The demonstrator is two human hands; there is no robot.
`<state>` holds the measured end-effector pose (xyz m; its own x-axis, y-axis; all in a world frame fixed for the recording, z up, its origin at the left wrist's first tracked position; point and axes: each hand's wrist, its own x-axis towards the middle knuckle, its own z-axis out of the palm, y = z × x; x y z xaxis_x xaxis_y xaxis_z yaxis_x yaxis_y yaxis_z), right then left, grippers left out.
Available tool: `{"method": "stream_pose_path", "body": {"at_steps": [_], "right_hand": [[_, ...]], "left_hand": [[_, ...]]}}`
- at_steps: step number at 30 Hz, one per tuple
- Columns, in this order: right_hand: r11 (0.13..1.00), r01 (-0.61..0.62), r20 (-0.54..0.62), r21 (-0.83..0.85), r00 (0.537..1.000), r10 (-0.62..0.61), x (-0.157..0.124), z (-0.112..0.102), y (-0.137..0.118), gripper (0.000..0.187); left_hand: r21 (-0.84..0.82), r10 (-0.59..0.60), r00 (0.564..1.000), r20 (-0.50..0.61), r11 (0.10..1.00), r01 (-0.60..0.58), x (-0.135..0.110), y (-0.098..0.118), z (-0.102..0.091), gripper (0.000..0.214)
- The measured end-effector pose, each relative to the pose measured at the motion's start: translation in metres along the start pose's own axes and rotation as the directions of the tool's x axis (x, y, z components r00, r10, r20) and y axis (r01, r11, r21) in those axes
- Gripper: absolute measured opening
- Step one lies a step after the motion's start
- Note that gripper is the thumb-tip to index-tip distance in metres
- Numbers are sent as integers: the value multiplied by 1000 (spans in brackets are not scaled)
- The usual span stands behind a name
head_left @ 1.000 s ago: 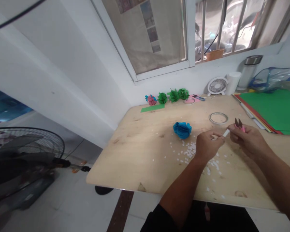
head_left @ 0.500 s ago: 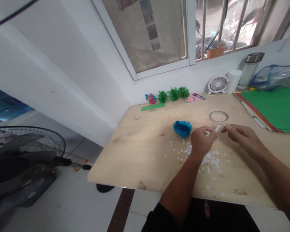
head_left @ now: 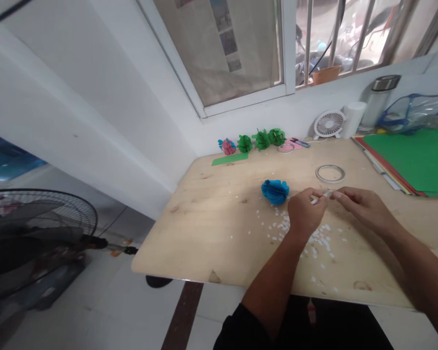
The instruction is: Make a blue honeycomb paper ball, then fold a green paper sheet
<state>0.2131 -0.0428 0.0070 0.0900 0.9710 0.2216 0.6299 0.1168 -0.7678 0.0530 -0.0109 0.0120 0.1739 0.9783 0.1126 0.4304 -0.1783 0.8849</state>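
The thumb and fingers of the left hand pinch closed on a slim white strip above the pale wooden table; the right hand's fingertips nearly meet at its right end, their grip too small to tell. Tiny white scraps lie scattered nearer, a pleated blue paper ball sits left, and a round silvery ring lies farther back.

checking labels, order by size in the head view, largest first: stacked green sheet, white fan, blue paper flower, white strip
green sheet
white fan and blue paper flower, too alike to rank
white strip in the left hand, partly hidden
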Motion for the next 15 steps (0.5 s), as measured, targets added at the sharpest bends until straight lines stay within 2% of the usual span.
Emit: {"method": "stream_pose_path", "body": {"at_steps": [10, 15], "right_hand": [[1000, -6, -19, 0, 1000, 6, -1, -2, 0, 57], [1000, 0, -16, 18, 1000, 0, -1, -1, -2, 56]], "left_hand": [[4, -44, 998, -48, 999, 44, 4, -3, -3, 8], [13, -20, 999, -35, 1000, 20, 1, -2, -1, 7]]}}
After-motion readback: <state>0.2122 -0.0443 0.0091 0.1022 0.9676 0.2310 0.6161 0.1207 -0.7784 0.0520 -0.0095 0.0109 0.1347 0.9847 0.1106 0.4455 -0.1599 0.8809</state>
